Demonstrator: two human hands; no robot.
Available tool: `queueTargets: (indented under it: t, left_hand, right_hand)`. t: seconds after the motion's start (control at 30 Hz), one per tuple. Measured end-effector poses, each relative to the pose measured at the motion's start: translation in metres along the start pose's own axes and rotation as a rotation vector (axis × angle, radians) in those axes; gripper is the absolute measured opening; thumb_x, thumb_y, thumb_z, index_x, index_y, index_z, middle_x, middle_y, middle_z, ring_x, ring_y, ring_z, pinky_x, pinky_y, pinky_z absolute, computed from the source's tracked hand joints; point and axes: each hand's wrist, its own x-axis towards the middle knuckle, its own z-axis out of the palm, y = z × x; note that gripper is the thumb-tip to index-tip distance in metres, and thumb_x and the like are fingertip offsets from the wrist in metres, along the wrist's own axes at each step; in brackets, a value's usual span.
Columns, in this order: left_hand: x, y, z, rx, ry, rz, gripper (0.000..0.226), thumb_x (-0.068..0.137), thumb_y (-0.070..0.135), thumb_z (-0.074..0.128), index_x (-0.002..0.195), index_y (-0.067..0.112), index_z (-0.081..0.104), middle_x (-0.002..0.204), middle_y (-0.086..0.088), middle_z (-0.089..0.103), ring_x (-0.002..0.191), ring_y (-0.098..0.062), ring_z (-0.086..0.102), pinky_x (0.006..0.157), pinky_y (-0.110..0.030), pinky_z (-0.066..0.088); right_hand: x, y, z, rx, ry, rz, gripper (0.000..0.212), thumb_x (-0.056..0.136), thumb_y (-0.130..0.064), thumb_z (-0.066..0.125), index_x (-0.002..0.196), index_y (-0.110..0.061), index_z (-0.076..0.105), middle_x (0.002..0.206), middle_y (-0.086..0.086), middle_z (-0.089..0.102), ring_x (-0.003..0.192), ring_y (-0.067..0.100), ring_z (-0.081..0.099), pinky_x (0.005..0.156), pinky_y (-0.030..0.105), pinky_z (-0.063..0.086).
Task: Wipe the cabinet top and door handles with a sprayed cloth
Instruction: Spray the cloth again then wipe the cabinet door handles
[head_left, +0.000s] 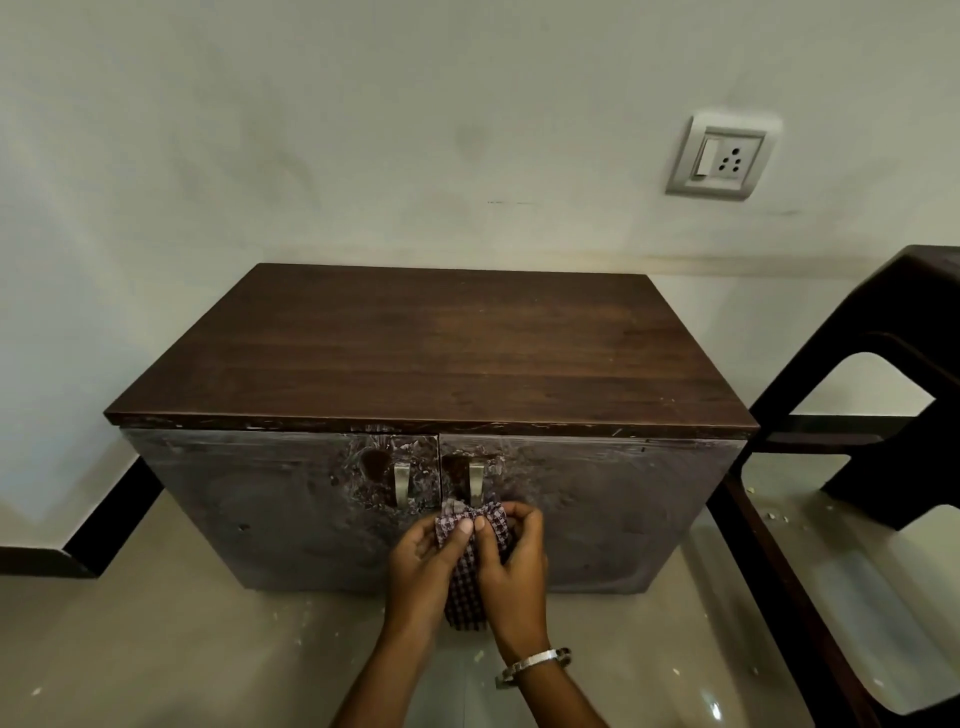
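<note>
No readable text, labels, brand names, numbers or signs appear anywhere in this view (the wall socket plate (719, 156), the cabinet (431, 364) and the checked cloth (470, 551) all show plain, unmarked surfaces).

Purple-white checked cloth (470, 566), dk brown wood-grain cabinet top (441, 348), silver handles (401, 483), prob. grey socket (719, 158)
</note>
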Motion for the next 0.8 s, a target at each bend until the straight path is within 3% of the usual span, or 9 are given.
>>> queueTargets:
  t: [0.17, 0.37, 0.53, 0.67, 0.8]
  left_hand:
    - [0.002, 0.004, 0.008, 0.036, 0.061, -0.057, 0.025, 0.081, 0.022, 0.074, 0.104, 0.015, 0.068, 0.101, -0.004, 0.072, 0.095, -0.020, 0.067, 0.089, -0.043, 0.054]
    - [-0.004, 0.009, 0.008, 0.008, 0.047, -0.059, 0.013, 0.081, 0.021, 0.074, 0.092, 0.020, 0.068, 0.096, -0.003, 0.073, 0.091, -0.019, 0.068, 0.084, -0.039, 0.056]
    - [-0.011, 0.018, -0.002, -0.080, -0.031, -0.013, 0.026, 0.077, 0.018, 0.076, 0.100, 0.008, 0.068, 0.099, -0.010, 0.074, 0.095, -0.027, 0.069, 0.089, -0.047, 0.054]
    - [-0.014, 0.036, 0.003, -0.235, -0.059, -0.006, 0.027, 0.074, 0.020, 0.076, 0.098, 0.009, 0.070, 0.098, -0.012, 0.074, 0.093, -0.028, 0.070, 0.079, -0.039, 0.056]
    - [-0.015, 0.053, 0.013, -0.287, -0.012, -0.072, 0.028, 0.076, 0.025, 0.077, 0.098, 0.009, 0.071, 0.092, -0.010, 0.075, 0.086, -0.026, 0.072, 0.077, -0.040, 0.058]
  right_hand:
    - [0.009, 0.003, 0.001, -0.032, -0.013, 0.086, 0.023, 0.090, -0.020, 0.066, 0.106, -0.021, 0.050, 0.100, 0.000, 0.066, 0.091, 0.009, 0.064, 0.070, 0.014, 0.050]
    - [0.011, -0.001, -0.003, -0.012, -0.029, 0.130, 0.021, 0.089, -0.019, 0.068, 0.103, -0.023, 0.053, 0.096, -0.003, 0.068, 0.088, 0.004, 0.066, 0.064, 0.010, 0.049]
    - [0.003, -0.016, -0.008, 0.064, -0.040, 0.051, 0.019, 0.088, -0.018, 0.068, 0.099, -0.025, 0.054, 0.095, -0.004, 0.067, 0.085, 0.000, 0.065, 0.069, 0.015, 0.053]
    - [0.008, -0.040, -0.008, 0.078, 0.001, -0.053, 0.018, 0.087, -0.018, 0.069, 0.098, -0.024, 0.056, 0.093, -0.006, 0.067, 0.084, -0.001, 0.065, 0.070, 0.012, 0.051]
    - [0.023, -0.059, -0.008, 0.020, -0.010, -0.039, 0.017, 0.087, -0.025, 0.070, 0.098, -0.025, 0.058, 0.092, -0.008, 0.067, 0.085, 0.002, 0.064, 0.070, 0.015, 0.049]
